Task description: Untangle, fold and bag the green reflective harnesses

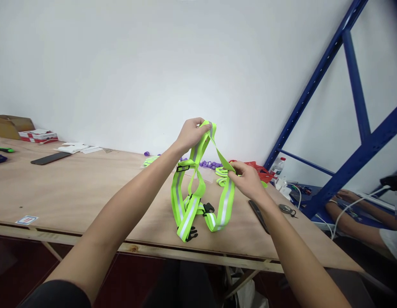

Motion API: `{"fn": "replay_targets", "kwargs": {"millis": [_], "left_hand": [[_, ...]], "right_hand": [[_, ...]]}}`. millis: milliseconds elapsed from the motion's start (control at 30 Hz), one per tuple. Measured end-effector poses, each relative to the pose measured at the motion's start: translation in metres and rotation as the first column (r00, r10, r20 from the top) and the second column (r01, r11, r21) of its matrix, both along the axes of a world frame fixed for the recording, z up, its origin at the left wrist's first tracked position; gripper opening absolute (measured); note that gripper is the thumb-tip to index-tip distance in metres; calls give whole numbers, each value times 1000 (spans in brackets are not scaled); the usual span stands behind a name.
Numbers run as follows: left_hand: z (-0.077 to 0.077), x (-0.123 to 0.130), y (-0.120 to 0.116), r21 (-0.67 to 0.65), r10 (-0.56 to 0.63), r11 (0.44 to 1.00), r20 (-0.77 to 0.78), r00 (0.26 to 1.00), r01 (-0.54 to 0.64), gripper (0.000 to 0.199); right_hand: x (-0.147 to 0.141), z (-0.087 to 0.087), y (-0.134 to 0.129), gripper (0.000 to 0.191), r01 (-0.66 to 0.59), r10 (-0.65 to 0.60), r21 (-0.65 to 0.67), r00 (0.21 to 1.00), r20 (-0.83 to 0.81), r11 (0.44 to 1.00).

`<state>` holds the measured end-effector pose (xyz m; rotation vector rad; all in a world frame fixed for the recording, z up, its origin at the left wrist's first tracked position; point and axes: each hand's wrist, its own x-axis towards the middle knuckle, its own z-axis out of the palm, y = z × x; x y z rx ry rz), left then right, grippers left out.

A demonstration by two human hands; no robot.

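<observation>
A neon yellow-green strap harness with a silver reflective stripe hangs from both hands, its lower loops against the wooden table. My left hand pinches the top of the harness, fingers closed on the band. Lower and to the right, my right hand grips another stretch of the same strap between thumb and fingers. A black buckle and a black clip show near the bottom, and a black slider sits on the left loop.
Purple pieces, more green straps and a red bag lie behind the harness. A black phone-like object, a bottle and a blue metal frame are right. Another person's arms are far right. Boxes stand left.
</observation>
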<state>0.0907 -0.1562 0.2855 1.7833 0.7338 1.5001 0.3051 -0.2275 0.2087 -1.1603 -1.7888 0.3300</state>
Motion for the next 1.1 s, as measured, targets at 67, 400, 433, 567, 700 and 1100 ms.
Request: {"fn": "replay_targets", "kwargs": {"millis": [67,400,433,567,700,1100], "left_hand": [[-1,0,1,7,8,1000,6,1000,-8,20],[1,0,4,-12,-59,998,-19,998,58,19],[1,0,4,-14,-75,997,-27,997,75,19],[0,1,4,-31,-61,998,-20,998,61,19],[-1,3,6,-27,-52,998,70,996,54,18],[13,1,15,86,55,994,144,988,-67,22]], "right_hand": [[1,-3,1,12,-36,34,-24,997,-69,999],[8,-2,-11,66,-601,403,-278,748,-527,750],[8,-1,-13,65,-595,412,-280,759,-504,753],[9,0,-17,47,-281,228,-149,927,-299,948],[5,-6,-19,34,99,-86,102,988,-125,990],[29,-58,-39,40,-290,205,-376,946,-252,880]]}}
